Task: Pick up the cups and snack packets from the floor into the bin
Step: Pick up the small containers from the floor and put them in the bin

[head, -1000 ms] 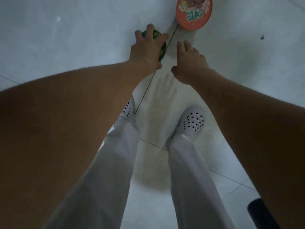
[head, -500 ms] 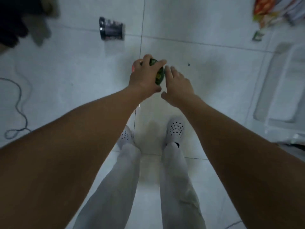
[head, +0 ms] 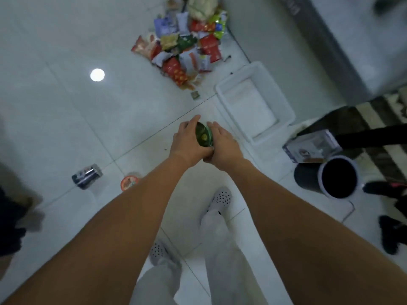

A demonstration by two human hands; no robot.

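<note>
A green cup (head: 204, 134) is held above the floor between both my hands. My left hand (head: 187, 140) wraps its left side and my right hand (head: 223, 144) presses its right side. A white rectangular bin (head: 255, 100) stands on the floor just beyond my right hand. An orange-lidded cup (head: 129, 182) sits on the floor left of my left forearm, partly hidden by it. A dark cup (head: 87, 176) lies on its side further left. A pile of snack packets (head: 185, 47) covers the floor at the far middle.
A round black bin (head: 337, 177) with a white rim stands at the right, beside a small box (head: 308, 148). Another person's dark sleeve (head: 372, 135) and shoes (head: 387, 234) are at the right edge. My white-shoed feet are below my arms.
I have lifted the green cup off the floor and my right hand has closed onto it. The view has swung up, bringing the white bin and packet pile into sight.
</note>
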